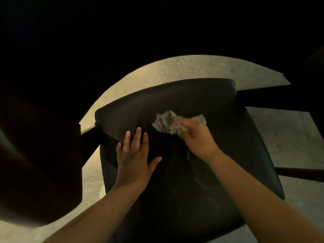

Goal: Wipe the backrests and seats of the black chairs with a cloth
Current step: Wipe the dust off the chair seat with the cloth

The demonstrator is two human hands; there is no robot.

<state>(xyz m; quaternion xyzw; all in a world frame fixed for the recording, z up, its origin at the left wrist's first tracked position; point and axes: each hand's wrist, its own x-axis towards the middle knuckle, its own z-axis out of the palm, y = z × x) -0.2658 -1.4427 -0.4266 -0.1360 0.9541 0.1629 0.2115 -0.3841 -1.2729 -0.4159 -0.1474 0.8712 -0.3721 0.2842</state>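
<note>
Down at the back of the black chair seat [219, 172], the right hand [198, 137] grips a crumpled pale cloth [166, 121] where seat meets backrest [166, 99]. The left hand [135, 153] lies flat, fingers straight, on the seat's left rear, fingertips touching the backrest's lower edge. Pale stone floor [284, 141] shows beyond the seat's right edge and behind the backrest; a dark table edge [43, 163] stands close on the left.

You've got a black chair [201, 172] with a faint pale streak down its seat, a crumpled whitish-grey cloth [166, 122], and a speckled beige floor [175, 71] around it.
</note>
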